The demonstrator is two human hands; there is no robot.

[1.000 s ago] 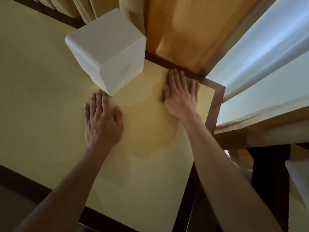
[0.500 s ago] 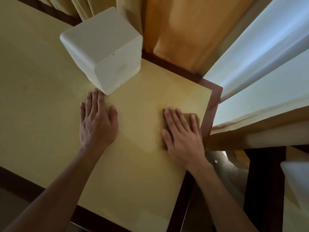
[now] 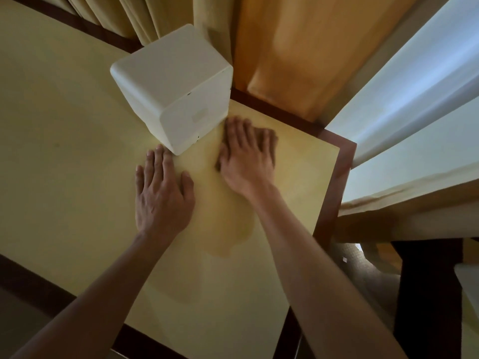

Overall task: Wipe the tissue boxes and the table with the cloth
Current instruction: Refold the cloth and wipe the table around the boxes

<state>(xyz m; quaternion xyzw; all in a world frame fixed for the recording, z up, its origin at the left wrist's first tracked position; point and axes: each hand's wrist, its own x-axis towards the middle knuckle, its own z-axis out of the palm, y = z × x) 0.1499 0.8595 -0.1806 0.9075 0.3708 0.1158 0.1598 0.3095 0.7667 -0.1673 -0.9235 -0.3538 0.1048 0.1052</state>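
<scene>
A white cube-shaped tissue box [image 3: 172, 89] stands near the far edge of the yellow table [image 3: 64, 156]. My right hand [image 3: 246, 156] lies flat with straight fingers on a brown cloth [image 3: 269, 134], pressing it to the tabletop just right of the box. Only the cloth's edges show past my fingers and thumb. My left hand [image 3: 162, 193] rests flat on the table, fingertips close to the box's near corner. A darker damp patch [image 3: 228, 226] spreads on the tabletop between my forearms.
The table has a dark brown rim [image 3: 334, 187] along its right and near edges. Yellow and orange curtains [image 3: 298, 47] hang behind the box. A pale bed surface [image 3: 414, 141] lies to the right, beyond a narrow gap.
My right hand has slid the cloth from the table's right edge up and left, close beside the tissue box. My left hand has stayed flat in place.
</scene>
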